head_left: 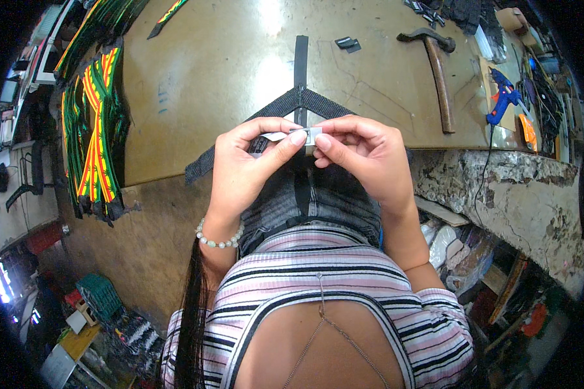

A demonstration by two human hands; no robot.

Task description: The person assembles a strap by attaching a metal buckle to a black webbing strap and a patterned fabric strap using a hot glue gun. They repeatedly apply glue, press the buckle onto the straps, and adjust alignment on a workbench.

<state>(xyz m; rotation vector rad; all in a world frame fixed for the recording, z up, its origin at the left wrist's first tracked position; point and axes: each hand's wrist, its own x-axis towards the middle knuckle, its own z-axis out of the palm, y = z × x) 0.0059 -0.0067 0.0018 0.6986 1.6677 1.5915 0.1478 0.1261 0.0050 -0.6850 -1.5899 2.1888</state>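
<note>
In front of my body, my left hand (243, 155) and my right hand (370, 152) meet in a pinch. Between both thumbs and forefingers is a small pale rectangular piece (310, 135) with a dark part in its middle; its exact kind cannot be made out. A white strip (276, 137) sticks out by my left thumb. Just beyond my fingers, black ribbed straps (331, 104) join in a Y shape, with a plain black band (301, 61) pointing away from me. My hands cover part of the straps, and another black length hangs down toward my lap.
A hammer (438, 78) lies right of the straps, near several small black pieces (348, 45). At the far right are a blue glue gun (501, 97) with a cord and an orange tool (527, 132). Green, yellow and red patterned straps (97, 129) hang over the table's left edge.
</note>
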